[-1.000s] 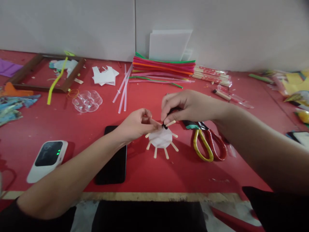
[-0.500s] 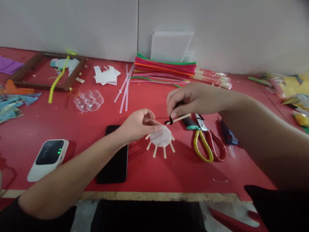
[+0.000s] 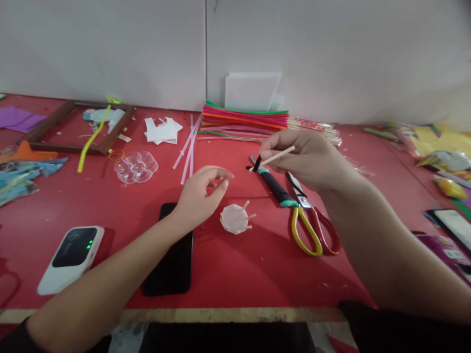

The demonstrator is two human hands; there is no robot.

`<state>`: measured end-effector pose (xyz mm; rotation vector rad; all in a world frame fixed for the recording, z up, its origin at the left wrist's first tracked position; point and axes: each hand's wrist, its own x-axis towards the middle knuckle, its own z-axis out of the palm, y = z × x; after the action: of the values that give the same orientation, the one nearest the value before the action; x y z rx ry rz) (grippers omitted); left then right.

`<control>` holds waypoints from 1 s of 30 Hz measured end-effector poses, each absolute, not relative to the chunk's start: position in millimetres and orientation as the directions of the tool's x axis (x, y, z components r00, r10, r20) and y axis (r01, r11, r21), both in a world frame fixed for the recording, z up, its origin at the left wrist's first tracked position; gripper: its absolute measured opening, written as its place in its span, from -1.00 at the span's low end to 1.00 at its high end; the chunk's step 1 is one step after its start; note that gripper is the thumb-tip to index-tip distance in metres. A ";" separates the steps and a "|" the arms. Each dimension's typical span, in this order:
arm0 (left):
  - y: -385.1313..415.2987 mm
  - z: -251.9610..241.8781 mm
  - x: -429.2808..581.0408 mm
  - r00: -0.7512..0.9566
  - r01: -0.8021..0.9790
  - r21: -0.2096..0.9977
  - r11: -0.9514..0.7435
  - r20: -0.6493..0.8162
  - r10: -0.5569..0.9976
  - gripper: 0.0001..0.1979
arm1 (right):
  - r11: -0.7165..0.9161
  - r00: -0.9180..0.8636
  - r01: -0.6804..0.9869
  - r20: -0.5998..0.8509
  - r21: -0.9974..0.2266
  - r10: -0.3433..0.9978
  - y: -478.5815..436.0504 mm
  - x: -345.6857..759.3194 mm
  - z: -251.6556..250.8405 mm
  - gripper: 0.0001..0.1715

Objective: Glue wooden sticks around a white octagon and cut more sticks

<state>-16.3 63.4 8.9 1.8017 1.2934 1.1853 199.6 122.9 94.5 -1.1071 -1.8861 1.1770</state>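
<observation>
My right hand point(image 3: 305, 159) is raised above the red table point(image 3: 239, 274) and pinches a thin wooden stick point(image 3: 274, 158) with a black piece wound round its left end. My left hand point(image 3: 200, 193) hovers just left of a small white disc point(image 3: 233, 218) with short wooden sticks poking out of its rim. Its fingers are loosely curled and apart, holding nothing. The disc lies on the table, apart from both hands.
Scissors with red and yellow handles point(image 3: 311, 230) and a black-handled tool point(image 3: 274, 186) lie right of the disc. A black phone point(image 3: 171, 260) and a white device point(image 3: 69, 257) lie near the front edge. Coloured straws point(image 3: 245, 117), clear straws point(image 3: 187, 144), a clear plastic tray point(image 3: 135, 166) and a wooden frame point(image 3: 79, 127) sit farther back.
My right hand pulled the stick with the black piece off the disc and lifted it up and to the right. My left hand let go of the disc, which has shifted and now shows fewer sticks.
</observation>
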 end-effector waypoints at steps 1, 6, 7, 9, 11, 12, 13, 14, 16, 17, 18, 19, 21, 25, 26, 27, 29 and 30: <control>64.6 15.0 -17.8 0.094 0.374 0.828 -0.417 0.414 0.906 -0.83 | 0.244 -0.428 0.341 0.081 -0.908 0.900 120.2 198.9 91.9 -0.83; 70.4 56.5 -20.0 0.228 0.395 0.667 -0.632 0.595 0.771 -0.83 | 0.279 -0.424 0.438 0.077 -0.855 0.903 114.9 190.2 83.2 -0.80; 72.5 63.1 -18.9 0.267 0.405 0.620 -0.673 0.623 0.735 -0.76 | 0.281 -0.421 0.443 0.080 -0.851 0.904 115.1 188.0 83.1 -0.81; 77.2 71.6 -15.3 0.319 0.475 0.500 -0.724 0.669 0.671 -0.70 | 0.295 -0.424 0.443 0.092 -0.847 0.901 115.5 184.2 84.6 -0.86; 81.1 74.6 -10.5 0.310 0.528 0.413 -0.741 0.719 0.622 -0.85 | 0.321 -0.429 0.446 0.115 -0.836 0.896 115.4 182.5 87.3 -0.93; 82.2 74.8 -7.9 0.299 0.535 0.397 -0.746 0.737 0.606 -0.92 | 0.333 -0.429 0.448 0.127 -0.830 0.894 115.2 182.6 88.5 -0.95; 82.7 74.4 -5.4 0.286 0.522 0.407 -0.749 0.744 0.604 -0.95 | 0.344 -0.425 0.449 0.142 -0.825 0.894 114.9 183.2 89.5 -0.96; 82.8 73.8 -3.0 0.264 0.493 0.448 -0.746 0.739 0.619 -0.97 | 0.353 -0.415 0.450 0.158 -0.821 0.896 114.7 184.3 90.0 -0.94; 83.0 72.1 0.3 0.174 0.380 0.610 -0.695 0.691 0.702 -0.97 | 0.356 -0.387 0.459 0.178 -0.814 0.905 115.5 187.2 89.3 -0.86; 83.9 71.0 1.1 0.110 0.286 0.707 -0.647 0.646 0.755 -0.97 | 0.354 -0.371 0.468 0.183 -0.810 0.910 116.7 188.7 87.9 -0.81; 85.6 69.6 1.1 0.045 0.170 0.792 -0.586 0.588 0.808 -0.95 | 0.350 -0.355 0.482 0.185 -0.803 0.916 118.6 190.1 85.8 -0.78; 88.3 68.0 0.3 -0.023 0.038 0.852 -0.523 0.524 0.852 -0.93 | 0.344 -0.340 0.503 0.184 -0.793 0.922 121.1 191.4 83.0 -0.77; 96.2 64.2 -3.1 -0.101 -0.217 0.883 -0.417 0.404 0.909 -0.89 | 0.341 -0.316 0.580 0.182 -0.740 0.931 127.4 193.2 75.6 -0.81; 111.3 59.1 -12.0 -0.221 -0.548 0.782 -0.297 0.208 0.953 -0.88 | 0.387 -0.287 0.751 0.262 -0.535 0.921 135.3 193.7 62.6 -0.91; 113.3 59.0 -13.4 -0.221 -0.585 0.764 -0.273 0.174 0.960 -0.87 | 0.416 -0.262 0.754 0.348 -0.508 0.900 134.3 193.7 62.0 -0.92; 114.4 59.2 -14.2 -0.213 -0.605 0.758 -0.245 0.142 0.967 -0.87 | 0.457 -0.219 0.739 0.465 -0.495 0.858 132.1 194.0 63.0 -0.91; 114.6 60.3 -14.2 -0.198 -0.612 0.769 -0.187 0.080 0.977 -0.86 | 0.593 -0.103 0.661 0.727 -0.459 0.678 125.6 196.1 68.2 -0.83; 114.1 61.0 -13.7 -0.194 -0.607 0.778 -0.162 0.053 0.980 -0.85 | 0.681 -0.061 0.611 0.834 -0.403 0.548 122.9 197.7 71.1 -0.81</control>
<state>-13.7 114.1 61.0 0.6889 0.7500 1.6567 197.7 122.9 71.1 -0.9396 -1.7167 -0.0672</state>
